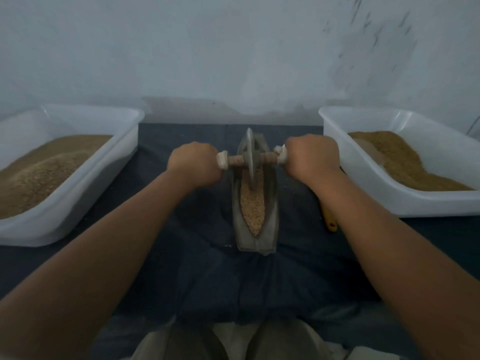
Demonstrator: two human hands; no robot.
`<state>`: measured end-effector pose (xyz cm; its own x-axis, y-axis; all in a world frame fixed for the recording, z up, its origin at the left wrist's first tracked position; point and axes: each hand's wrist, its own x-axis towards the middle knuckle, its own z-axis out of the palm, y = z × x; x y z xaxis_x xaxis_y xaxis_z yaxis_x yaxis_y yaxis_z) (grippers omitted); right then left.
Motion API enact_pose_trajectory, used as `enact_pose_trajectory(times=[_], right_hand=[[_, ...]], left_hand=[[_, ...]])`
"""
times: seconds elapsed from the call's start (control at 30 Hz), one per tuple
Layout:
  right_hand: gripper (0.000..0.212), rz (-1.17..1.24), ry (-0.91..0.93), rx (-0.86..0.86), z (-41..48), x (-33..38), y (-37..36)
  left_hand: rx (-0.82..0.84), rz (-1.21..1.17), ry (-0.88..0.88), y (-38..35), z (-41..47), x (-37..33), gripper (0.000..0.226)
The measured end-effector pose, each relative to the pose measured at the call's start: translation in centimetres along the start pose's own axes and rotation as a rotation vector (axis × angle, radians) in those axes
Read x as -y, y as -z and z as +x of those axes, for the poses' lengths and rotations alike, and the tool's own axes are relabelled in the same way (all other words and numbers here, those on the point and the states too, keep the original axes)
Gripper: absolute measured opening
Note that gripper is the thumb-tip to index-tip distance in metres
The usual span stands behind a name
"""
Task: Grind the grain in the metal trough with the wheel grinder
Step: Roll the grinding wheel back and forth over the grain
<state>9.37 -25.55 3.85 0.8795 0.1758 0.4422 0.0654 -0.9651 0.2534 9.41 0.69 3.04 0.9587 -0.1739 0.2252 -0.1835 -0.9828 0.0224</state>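
Both hands, left hand [193, 165] and right hand [311, 159], gripped the wheel grinder [250, 157] axle; even downward pressure would keep it centred over grain [252, 203] in the metal trough [271, 203].

Floor-level workplace for grinding by hand: a simple workshop or a room in a home, though which of the two cannot be told. A bare whitish wall [233, 48] with dark scuff marks closes the back. A dark cloth [181, 268] spread over the ground serves as the work surface. On it stands a metal trough [271, 224] of grain [253, 206] with a wheel grinder [250, 157] set in it. The trough sits between a left tub [135, 120] and a right tub [327, 123], both white plastic and heaped with brown meal.
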Motion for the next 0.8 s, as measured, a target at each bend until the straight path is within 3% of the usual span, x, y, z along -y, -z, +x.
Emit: enact_pose_trajectory(times=[0.1,0.23,0.37,0.5,0.63,0.7,0.8], right_hand=[[0.026,0.039,0.024,-0.019,-3.8,-0.5,1.1],[0.033,0.156,0.116,-0.086,-9.1,-1.2,1.4],[0.028,0.115,0.058,-0.121,-5.8,-0.9,-0.1],[0.028,0.158,-0.075,0.044,-1.5,-0.2,-0.7],[0.03,0.205,-0.074,0.118,-4.8,-0.6,-0.2],[0.029,0.168,-0.002,0.016,-7.9,-0.9,0.6],[0.036,0.162,0.083,-0.114,-9.9,-1.0,0.9]], left_hand=[[-0.006,0.026,-0.105,0.3,-3.0,1.0,0.025],[-0.156,0.101,-0.249,-0.1,-6.8,2.3,0.031],[-0.075,0.105,-0.138,-0.2,-3.1,1.2,0.029],[-0.083,0.18,-0.077,1.3,1.4,-0.9,0.025],[0.008,0.16,-0.152,2.3,-0.6,-0.4,0.022],[0.026,0.127,-0.22,1.4,-3.5,1.0,0.023],[-0.106,0.123,-0.257,0.2,-5.6,2.3,0.031]])
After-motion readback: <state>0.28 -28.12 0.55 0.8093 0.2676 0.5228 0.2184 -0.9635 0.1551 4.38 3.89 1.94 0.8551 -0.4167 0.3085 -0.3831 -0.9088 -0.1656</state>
